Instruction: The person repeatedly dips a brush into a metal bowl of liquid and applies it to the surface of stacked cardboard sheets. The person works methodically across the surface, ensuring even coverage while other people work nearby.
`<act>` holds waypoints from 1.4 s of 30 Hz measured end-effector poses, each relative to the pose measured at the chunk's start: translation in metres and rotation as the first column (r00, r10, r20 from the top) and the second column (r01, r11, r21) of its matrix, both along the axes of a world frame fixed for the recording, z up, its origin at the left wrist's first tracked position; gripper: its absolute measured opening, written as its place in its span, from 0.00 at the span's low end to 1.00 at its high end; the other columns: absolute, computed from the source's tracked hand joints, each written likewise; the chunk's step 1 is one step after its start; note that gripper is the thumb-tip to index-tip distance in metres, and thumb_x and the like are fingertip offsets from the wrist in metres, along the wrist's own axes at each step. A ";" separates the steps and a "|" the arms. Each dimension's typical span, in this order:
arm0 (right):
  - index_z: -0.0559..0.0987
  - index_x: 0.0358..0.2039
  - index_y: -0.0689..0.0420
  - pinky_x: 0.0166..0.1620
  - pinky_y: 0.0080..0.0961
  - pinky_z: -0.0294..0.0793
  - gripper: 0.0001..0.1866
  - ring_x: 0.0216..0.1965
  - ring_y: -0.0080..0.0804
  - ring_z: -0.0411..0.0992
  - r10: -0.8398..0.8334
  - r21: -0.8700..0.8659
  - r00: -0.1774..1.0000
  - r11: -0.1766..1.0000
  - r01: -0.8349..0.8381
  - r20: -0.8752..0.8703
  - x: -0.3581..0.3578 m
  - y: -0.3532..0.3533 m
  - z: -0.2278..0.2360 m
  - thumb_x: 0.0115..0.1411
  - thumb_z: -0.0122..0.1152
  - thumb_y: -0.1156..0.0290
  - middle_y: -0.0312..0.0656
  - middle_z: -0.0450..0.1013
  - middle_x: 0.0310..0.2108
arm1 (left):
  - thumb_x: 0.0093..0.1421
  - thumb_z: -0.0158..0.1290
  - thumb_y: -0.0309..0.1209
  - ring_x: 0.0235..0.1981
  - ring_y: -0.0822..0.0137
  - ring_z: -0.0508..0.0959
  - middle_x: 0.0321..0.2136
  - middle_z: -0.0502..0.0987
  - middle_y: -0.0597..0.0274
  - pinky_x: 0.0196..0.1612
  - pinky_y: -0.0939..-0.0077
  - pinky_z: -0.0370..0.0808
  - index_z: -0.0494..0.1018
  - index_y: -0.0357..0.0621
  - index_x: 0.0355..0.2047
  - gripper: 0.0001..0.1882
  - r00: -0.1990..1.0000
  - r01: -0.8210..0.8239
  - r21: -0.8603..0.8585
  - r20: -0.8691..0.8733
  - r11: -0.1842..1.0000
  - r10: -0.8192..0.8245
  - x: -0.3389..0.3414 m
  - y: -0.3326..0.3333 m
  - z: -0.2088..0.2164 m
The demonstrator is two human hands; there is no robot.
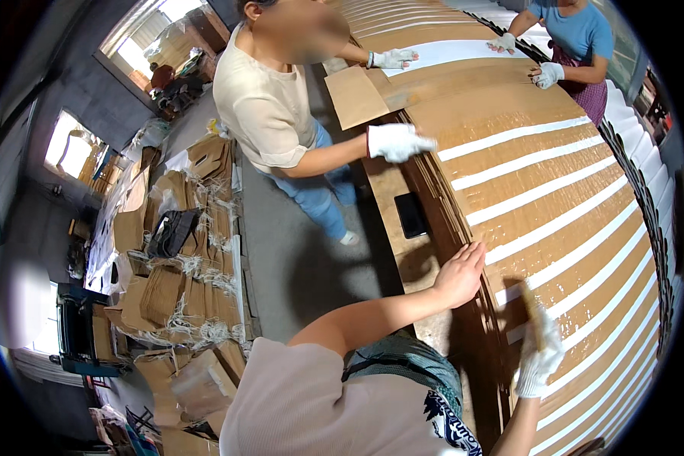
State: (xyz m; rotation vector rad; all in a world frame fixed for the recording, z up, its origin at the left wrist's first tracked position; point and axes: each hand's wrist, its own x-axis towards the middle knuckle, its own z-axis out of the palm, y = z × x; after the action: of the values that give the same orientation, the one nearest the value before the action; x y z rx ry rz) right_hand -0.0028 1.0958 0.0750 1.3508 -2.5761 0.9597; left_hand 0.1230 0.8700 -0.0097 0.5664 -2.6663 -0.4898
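Sheets of brown cardboard (501, 205) lie fanned and overlapping across the table, with white strips showing between their wet, shiny brown bands. My left hand (461, 275) is bare and lies flat, fingers stretched out, on the near left edge of the sheets. In a white knit glove, my right hand (539, 363) grips a flat tan brush-like tool (536, 315) over the striped sheets. Motion blurs the tool, so its exact kind and whether it touches the surface cannot be made out.
A black phone (410, 215) lies on the table ledge. Across from me, a person in a cream shirt (262, 99) and one in a blue shirt (577, 38) rest gloved hands on the sheets. Cardboard bundles (197, 205) cover the floor at left. A loose cardboard piece (356, 97) lies beyond.
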 end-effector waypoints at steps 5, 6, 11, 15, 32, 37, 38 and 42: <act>0.83 0.47 0.55 0.36 0.32 0.78 0.16 0.36 0.42 0.80 -0.024 0.362 0.986 0.931 -0.037 0.162 -0.010 0.014 0.045 0.57 0.66 0.69 0.48 0.81 0.39 | 0.59 0.56 0.41 0.62 0.45 0.68 0.58 0.70 0.35 0.66 0.57 0.65 0.75 0.29 0.48 0.25 0.976 -0.055 0.005 0.214 0.998 0.052 -0.014 0.008 0.031; 0.83 0.40 0.57 0.32 0.38 0.73 0.14 0.31 0.40 0.76 0.164 0.313 0.986 0.939 -0.144 -0.036 -0.020 0.010 0.049 0.57 0.69 0.62 0.47 0.77 0.32 | 0.59 0.58 0.44 0.58 0.45 0.72 0.55 0.73 0.36 0.62 0.56 0.68 0.79 0.32 0.43 0.24 0.969 -0.008 -0.028 0.246 1.000 0.014 -0.007 0.004 0.037; 0.82 0.34 0.62 0.34 0.38 0.77 0.25 0.29 0.45 0.78 -0.226 0.366 0.843 0.930 0.038 0.487 -0.076 -0.020 0.055 0.59 0.64 0.48 0.55 0.78 0.27 | 0.55 0.64 0.46 0.45 0.44 0.76 0.43 0.75 0.42 0.48 0.52 0.72 0.74 0.34 0.46 0.29 0.980 0.046 -0.136 0.199 0.990 -0.018 -0.019 0.010 0.045; 0.81 0.35 0.59 0.44 0.42 0.78 0.26 0.37 0.51 0.79 -0.454 0.232 0.845 0.887 0.399 0.282 -0.175 0.048 0.033 0.56 0.62 0.45 0.57 0.79 0.33 | 0.60 0.60 0.47 0.56 0.40 0.73 0.55 0.72 0.34 0.59 0.52 0.70 0.70 0.29 0.55 0.34 0.969 0.113 -0.207 0.241 0.972 -0.061 -0.012 0.000 0.030; 0.81 0.42 0.48 0.44 0.40 0.77 0.19 0.39 0.48 0.78 -0.039 0.051 0.939 0.998 0.022 0.342 -0.315 -0.032 0.008 0.58 0.59 0.49 0.51 0.78 0.36 | 0.59 0.60 0.48 0.58 0.36 0.72 0.58 0.66 0.23 0.57 0.57 0.72 0.68 0.22 0.57 0.39 0.766 0.063 -0.070 0.643 0.996 -0.003 -0.033 0.004 0.075; 0.83 0.41 0.53 0.43 0.38 0.78 0.24 0.38 0.44 0.79 -0.604 -0.016 0.673 0.739 0.673 0.427 -0.495 0.079 0.015 0.59 0.56 0.45 0.47 0.81 0.36 | 0.59 0.60 0.49 0.58 0.35 0.72 0.58 0.66 0.21 0.56 0.57 0.73 0.67 0.21 0.57 0.40 0.774 0.073 -0.056 0.633 0.996 -0.021 -0.036 0.004 0.070; 0.82 0.42 0.51 0.41 0.38 0.78 0.22 0.35 0.44 0.80 -0.761 0.034 0.616 0.634 0.772 0.201 -0.521 0.098 0.018 0.61 0.56 0.47 0.46 0.81 0.34 | 0.59 0.60 0.49 0.58 0.35 0.71 0.58 0.65 0.21 0.56 0.57 0.73 0.67 0.20 0.56 0.40 0.781 0.091 -0.059 0.623 0.994 -0.035 -0.035 0.003 0.067; 0.82 0.41 0.50 0.40 0.39 0.79 0.19 0.38 0.46 0.80 -0.691 -0.151 0.723 0.714 0.684 0.008 -0.520 0.051 0.030 0.62 0.51 0.52 0.47 0.81 0.37 | 0.59 0.60 0.48 0.59 0.33 0.70 0.58 0.65 0.20 0.57 0.55 0.72 0.66 0.19 0.57 0.41 0.771 0.116 -0.087 0.636 0.989 -0.034 -0.016 -0.005 0.051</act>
State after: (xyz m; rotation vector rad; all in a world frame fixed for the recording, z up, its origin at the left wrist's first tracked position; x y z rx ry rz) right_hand -0.5225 1.1463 0.1052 0.2805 -2.5597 0.9047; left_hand 0.1067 0.8651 0.0409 0.6844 -3.3472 -0.1581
